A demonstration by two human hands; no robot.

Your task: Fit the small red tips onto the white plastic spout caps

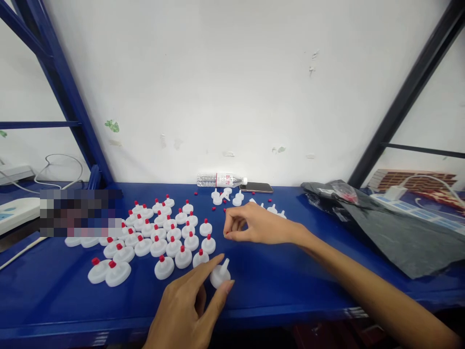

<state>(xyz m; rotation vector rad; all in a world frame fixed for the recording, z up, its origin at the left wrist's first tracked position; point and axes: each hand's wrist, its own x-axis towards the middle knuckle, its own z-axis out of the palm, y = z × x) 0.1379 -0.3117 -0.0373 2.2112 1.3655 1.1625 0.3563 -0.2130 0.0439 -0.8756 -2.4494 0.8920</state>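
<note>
My left hand (192, 300) has thumb and forefinger around a white nozzle cap (220, 277) near the front of the blue table, its bare spout pointing up. My right hand (250, 224) is just above and beyond it, thumb and forefinger pinched on a small red tip cap (226, 234), of which only a speck shows. Left of both hands stand several white nozzle caps with red tips (183, 257). Farther back are several nozzle caps without red tips (238, 198), partly behind my right hand, with loose red tip caps (213, 209) scattered around them.
A clear water bottle (220, 180) lies along the wall, beside a phone (257, 187). On the right a dark plastic bag (378, 232) covers part of the table, near a power strip (403, 208). Blue rack posts (67, 92) rise at the left.
</note>
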